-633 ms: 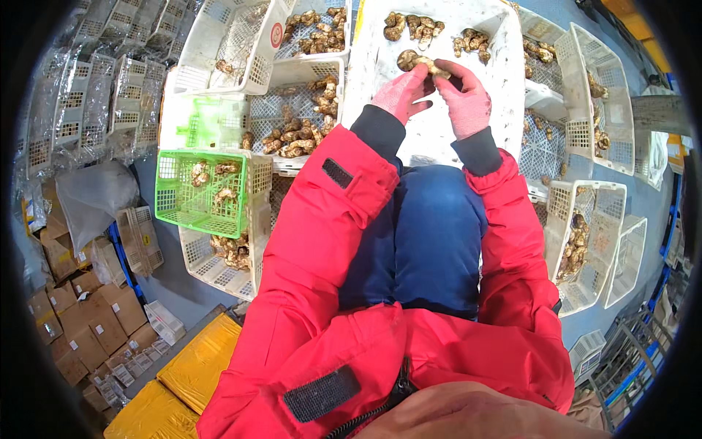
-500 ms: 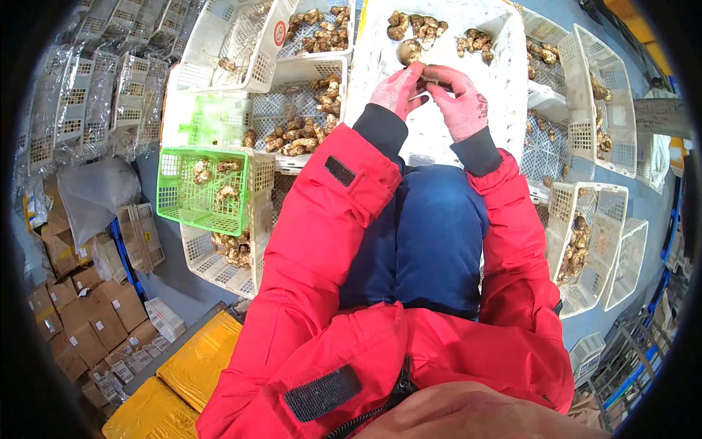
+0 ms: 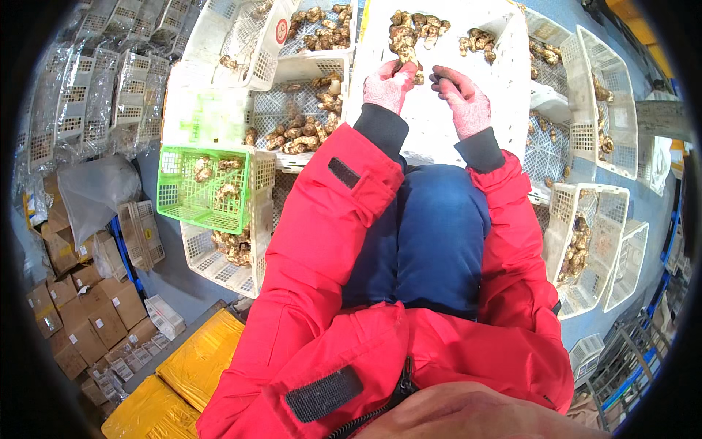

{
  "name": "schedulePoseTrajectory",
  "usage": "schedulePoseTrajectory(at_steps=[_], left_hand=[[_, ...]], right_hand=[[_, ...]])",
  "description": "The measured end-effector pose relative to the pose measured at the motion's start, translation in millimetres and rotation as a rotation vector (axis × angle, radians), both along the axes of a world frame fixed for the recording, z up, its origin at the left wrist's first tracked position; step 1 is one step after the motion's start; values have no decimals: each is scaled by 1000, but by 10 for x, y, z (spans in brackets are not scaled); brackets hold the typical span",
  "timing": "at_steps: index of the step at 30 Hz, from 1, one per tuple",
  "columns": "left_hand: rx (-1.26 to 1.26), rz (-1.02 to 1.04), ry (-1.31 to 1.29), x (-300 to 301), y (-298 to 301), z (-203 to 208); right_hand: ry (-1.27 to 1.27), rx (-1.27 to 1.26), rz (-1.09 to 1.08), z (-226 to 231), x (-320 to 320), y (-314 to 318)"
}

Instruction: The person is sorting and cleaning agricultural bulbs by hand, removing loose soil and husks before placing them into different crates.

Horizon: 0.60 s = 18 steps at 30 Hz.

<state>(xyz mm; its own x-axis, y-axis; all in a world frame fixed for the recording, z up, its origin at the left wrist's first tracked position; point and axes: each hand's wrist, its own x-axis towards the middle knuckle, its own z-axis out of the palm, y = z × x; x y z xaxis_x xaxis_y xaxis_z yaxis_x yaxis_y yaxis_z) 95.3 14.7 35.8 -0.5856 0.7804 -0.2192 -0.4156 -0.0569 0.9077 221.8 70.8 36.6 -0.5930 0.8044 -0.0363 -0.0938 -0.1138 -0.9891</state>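
Observation:
My left hand (image 3: 386, 85), in a pink glove, grips a knobbly brown root piece (image 3: 406, 57) over the large white tray (image 3: 446, 139) in front of my knees. About a hand's width to the right, my right hand (image 3: 465, 104), also gloved in pink, has its fingers curled over a dark spot; I cannot tell whether it holds anything. More brown root pieces (image 3: 446, 31) lie in a row along the tray's far edge. My red sleeves and blue trousers fill the middle of the view.
To the left, a green basket (image 3: 205, 192) sits on white baskets (image 3: 300, 121) holding brown pieces. More white baskets (image 3: 585, 245) stand on the right. Cardboard boxes (image 3: 80, 314), yellow packs (image 3: 191, 366) and bagged stacks of baskets (image 3: 95, 95) crowd the left side.
My hands were together on one brown piece over the tray. They have come apart: the left keeps the piece and the right has drawn off to the right.

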Motion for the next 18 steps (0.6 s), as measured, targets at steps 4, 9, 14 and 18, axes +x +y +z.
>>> schedulePoseTrajectory(at_steps=[4, 9, 14, 18], left_hand=[[-77, -119, 71, -51, 4, -10], [-74, -175, 18, 35, -6, 90], [-43, -270, -117, 55, 6, 45], [-79, -330, -76, 65, 3, 34]], right_hand=[[43, -161, 29, -43, 20, 44], [186, -357, 135, -182, 1, -3], [33, -254, 170, -191, 20, 26], [31, -297, 169, -263, 58, 72]])
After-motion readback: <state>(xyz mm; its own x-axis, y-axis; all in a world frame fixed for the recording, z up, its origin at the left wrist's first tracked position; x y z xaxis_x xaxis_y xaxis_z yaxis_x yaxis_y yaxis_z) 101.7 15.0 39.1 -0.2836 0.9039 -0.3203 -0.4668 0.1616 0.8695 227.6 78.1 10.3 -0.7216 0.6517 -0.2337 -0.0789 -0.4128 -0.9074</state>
